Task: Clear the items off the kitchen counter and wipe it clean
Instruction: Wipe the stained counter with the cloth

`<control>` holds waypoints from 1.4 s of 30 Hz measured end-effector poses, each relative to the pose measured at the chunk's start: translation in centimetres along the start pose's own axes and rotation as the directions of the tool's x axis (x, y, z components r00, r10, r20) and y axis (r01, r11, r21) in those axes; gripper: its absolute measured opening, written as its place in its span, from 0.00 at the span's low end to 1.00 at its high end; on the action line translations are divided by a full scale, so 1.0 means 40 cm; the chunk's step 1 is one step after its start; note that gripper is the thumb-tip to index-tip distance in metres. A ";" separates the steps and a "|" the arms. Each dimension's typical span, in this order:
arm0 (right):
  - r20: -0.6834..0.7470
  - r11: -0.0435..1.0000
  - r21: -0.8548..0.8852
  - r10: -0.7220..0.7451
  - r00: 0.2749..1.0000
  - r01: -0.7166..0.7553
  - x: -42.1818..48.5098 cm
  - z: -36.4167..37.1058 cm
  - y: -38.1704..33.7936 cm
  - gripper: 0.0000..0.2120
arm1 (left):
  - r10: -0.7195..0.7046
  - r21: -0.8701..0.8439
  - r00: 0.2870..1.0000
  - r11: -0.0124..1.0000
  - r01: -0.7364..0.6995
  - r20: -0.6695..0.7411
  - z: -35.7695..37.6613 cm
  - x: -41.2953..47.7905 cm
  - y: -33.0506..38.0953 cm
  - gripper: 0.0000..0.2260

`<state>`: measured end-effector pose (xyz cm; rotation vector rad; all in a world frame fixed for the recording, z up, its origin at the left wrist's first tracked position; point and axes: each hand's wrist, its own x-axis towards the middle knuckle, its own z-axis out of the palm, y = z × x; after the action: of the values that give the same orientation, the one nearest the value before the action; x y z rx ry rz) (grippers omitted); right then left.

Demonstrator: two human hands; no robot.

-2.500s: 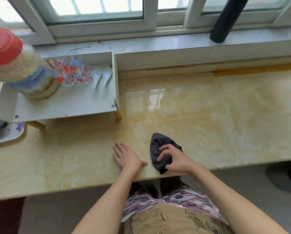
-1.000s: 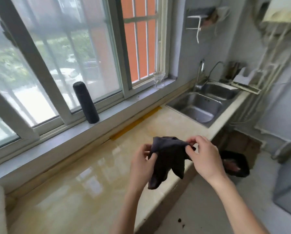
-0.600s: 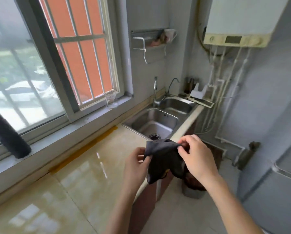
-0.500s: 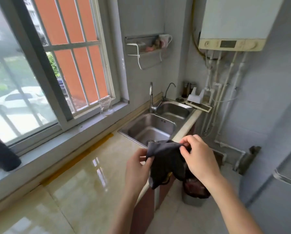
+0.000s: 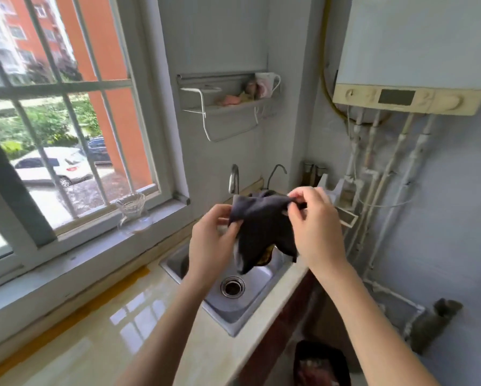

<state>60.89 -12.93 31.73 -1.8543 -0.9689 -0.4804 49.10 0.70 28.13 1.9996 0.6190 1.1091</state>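
Observation:
A dark grey cloth [image 5: 261, 229] hangs in the air above the steel sink [image 5: 233, 305]. My left hand [image 5: 211, 246] pinches its left top corner. My right hand [image 5: 314, 227] pinches its right top edge, so the cloth is stretched between both hands and droops below them. The glossy beige marble counter [image 5: 100, 344] lies at the lower left, wet-looking and reflecting the window.
Two taps [image 5: 235, 179] stand behind the sink. A glass jug [image 5: 133, 215] sits on the window sill. A wall rack with a mug [image 5: 267, 83] hangs above. A water heater [image 5: 412, 51] and pipes fill the right wall. A dark bin [image 5: 320, 363] stands on the floor.
The cloth was lifted off the counter and is now held by both hands. My view has swung right along the counter, bringing the sink directly under the cloth.

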 end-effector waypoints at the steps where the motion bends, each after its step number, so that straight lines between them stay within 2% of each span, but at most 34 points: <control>1: -0.064 0.999 0.029 -0.026 0.998 0.028 0.056 0.028 0.019 0.04 | 0.012 0.021 1.000 1.000 -0.011 -0.029 0.025 0.064 -0.005 0.05; 4: -0.201 0.983 0.129 -0.104 0.974 0.132 0.198 0.112 0.082 0.09 | 0.051 0.073 0.992 0.996 -0.043 -0.113 0.088 0.227 -0.005 0.05; 7: -0.164 0.936 0.262 -0.197 0.967 0.235 0.311 0.214 0.136 0.23 | 0.095 0.094 0.982 0.992 -0.080 -0.164 0.129 0.370 0.009 0.04; 9: -0.146 0.928 0.254 -0.240 0.960 0.271 0.371 0.275 0.166 0.29 | 0.114 0.120 0.978 0.988 -0.093 -0.178 0.153 0.446 0.016 0.04; 17: -0.146 0.850 0.323 -0.391 0.909 0.417 0.635 0.515 0.314 0.31 | 0.015 0.297 0.964 0.952 0.067 -0.266 0.253 0.701 -0.070 0.03; 24: -0.124 0.804 0.435 -0.393 0.911 0.406 0.804 0.722 0.389 0.34 | -0.028 0.393 0.927 0.900 0.185 -0.374 0.317 0.874 -0.165 0.04; 27: 0.026 0.830 0.466 -0.359 0.933 0.307 0.864 0.822 0.392 0.25 | -0.027 0.457 0.908 0.857 0.236 -0.419 0.320 0.936 -0.205 0.09; 29: 0.194 0.886 0.385 -0.350 0.916 0.257 0.896 0.877 0.396 0.15 | -0.042 0.496 0.906 0.826 0.268 -0.421 0.316 0.950 -0.242 0.12; 30: 0.282 0.902 0.329 -0.377 0.882 0.280 0.915 0.900 0.397 0.15 | -0.050 0.523 0.914 0.807 0.275 -0.403 0.312 0.950 -0.258 0.12; 32: 0.477 0.899 0.180 -0.435 0.763 0.400 0.948 0.915 0.386 0.18 | -0.031 0.625 0.946 0.744 0.237 -0.322 0.305 0.937 -0.283 0.10; 34: 0.612 0.888 0.111 -0.415 0.673 0.446 0.981 0.909 0.373 0.18 | 0.012 0.719 0.971 0.674 0.168 -0.238 0.304 0.925 -0.300 0.07; 36: 0.638 0.884 0.091 -0.405 0.655 0.458 0.990 0.910 0.371 0.16 | 0.034 0.740 0.977 0.658 0.138 -0.213 0.306 0.921 -0.306 0.07; 38: 0.603 0.874 0.077 -0.424 0.675 0.480 0.981 0.909 0.372 0.15 | 0.047 0.727 0.974 0.673 0.134 -0.223 0.308 0.919 -0.304 0.07; 40: 0.554 0.862 0.101 -0.463 0.692 0.496 0.970 0.901 0.376 0.15 | 0.039 0.720 0.974 0.681 0.137 -0.222 0.307 0.912 -0.300 0.08; 42: 0.554 0.857 0.146 -0.485 0.677 0.494 0.970 0.888 0.376 0.15 | 0.002 0.729 0.985 0.672 0.127 -0.174 0.293 0.902 -0.294 0.09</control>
<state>93.51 30.99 32.87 -1.7661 -1.9174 -0.2243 76.87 28.74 32.64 2.5421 1.4008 1.0750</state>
